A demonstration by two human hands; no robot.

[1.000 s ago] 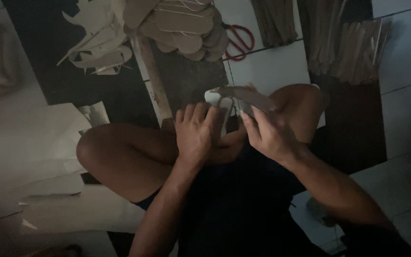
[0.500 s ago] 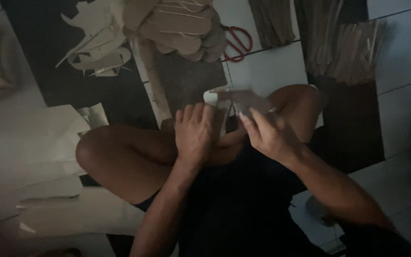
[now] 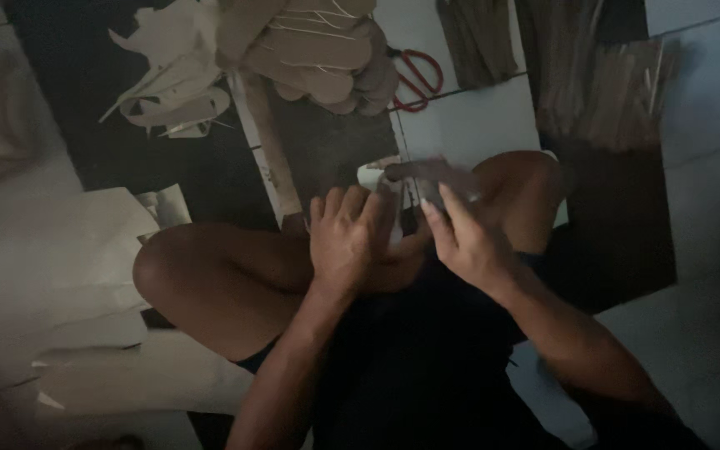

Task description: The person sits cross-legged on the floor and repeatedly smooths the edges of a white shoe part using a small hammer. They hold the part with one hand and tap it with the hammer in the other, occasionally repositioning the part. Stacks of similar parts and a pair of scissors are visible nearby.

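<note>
I sit cross-legged on a dim floor. My left hand (image 3: 347, 237) rests over my lap with its fingers curled on a small pale piece (image 3: 374, 179) that shows just above the fingertips. My right hand (image 3: 460, 237) is close beside it, fingers pinching a thin, flat dark-grey piece (image 3: 427, 171) that juts out to the left over both hands. The two hands nearly touch. What lies under the palms is hidden, and the pieces are blurred.
A heap of tan cut-out shapes (image 3: 310, 50) lies ahead, with paler cut-outs (image 3: 168, 92) to its left. Red-handled scissors (image 3: 417, 79) lie beside the heap. Bundles of thin sticks (image 3: 602, 79) are at upper right. Large pale sheets (image 3: 52, 267) cover the floor at left.
The head view has shifted slightly. My right hand has turned the flat grey piece a little and lifted its fingers; my left hand stays over my lap.
</note>
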